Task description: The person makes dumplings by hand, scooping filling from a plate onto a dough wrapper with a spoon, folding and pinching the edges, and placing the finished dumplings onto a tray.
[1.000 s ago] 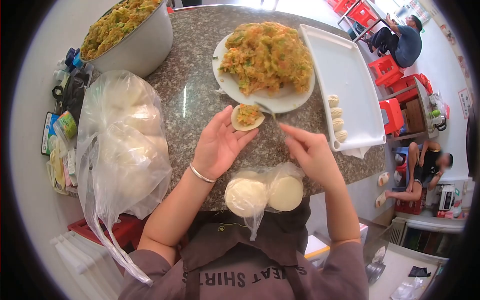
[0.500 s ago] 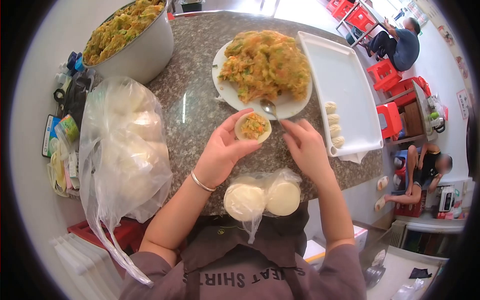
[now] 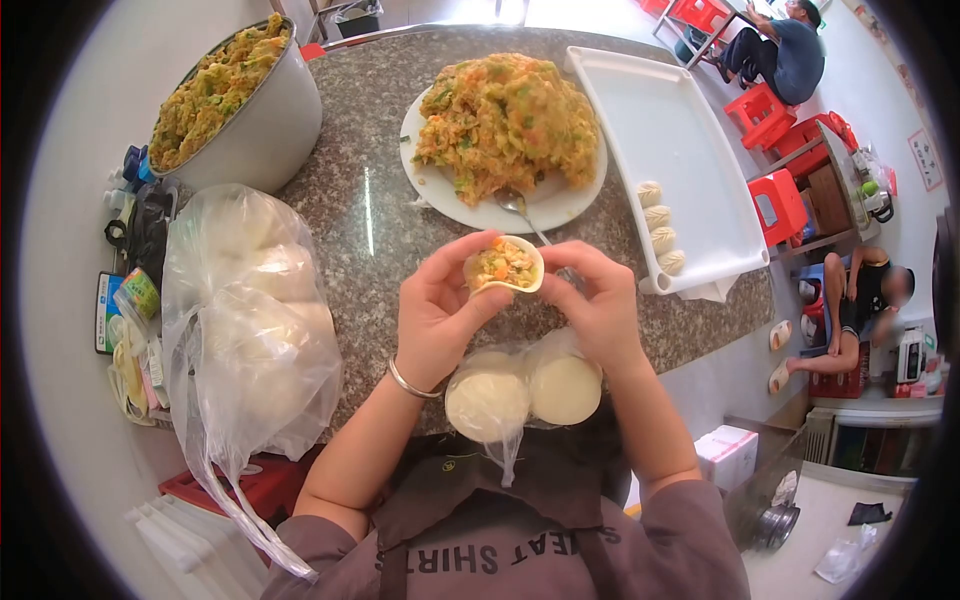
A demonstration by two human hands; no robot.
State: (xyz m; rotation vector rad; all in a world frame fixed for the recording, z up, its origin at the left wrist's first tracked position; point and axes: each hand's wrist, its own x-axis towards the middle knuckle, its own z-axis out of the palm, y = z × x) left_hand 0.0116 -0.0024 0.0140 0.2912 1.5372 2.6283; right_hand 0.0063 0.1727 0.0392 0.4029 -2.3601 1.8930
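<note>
Filled wrapper (image 3: 506, 266) sits pinched between the fingers of left hand (image 3: 436, 306) and right hand (image 3: 603, 302)

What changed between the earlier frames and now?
The right hand let go of the spoon, left resting on the plate, and moved toward the left hand; its fingers are now at the near edge of the wrapper. The left hand went from open palm to curled grip, and the wrapper from flatter to cupped around its filling. Unchanged: four pleated dumplings on the tray.
</note>
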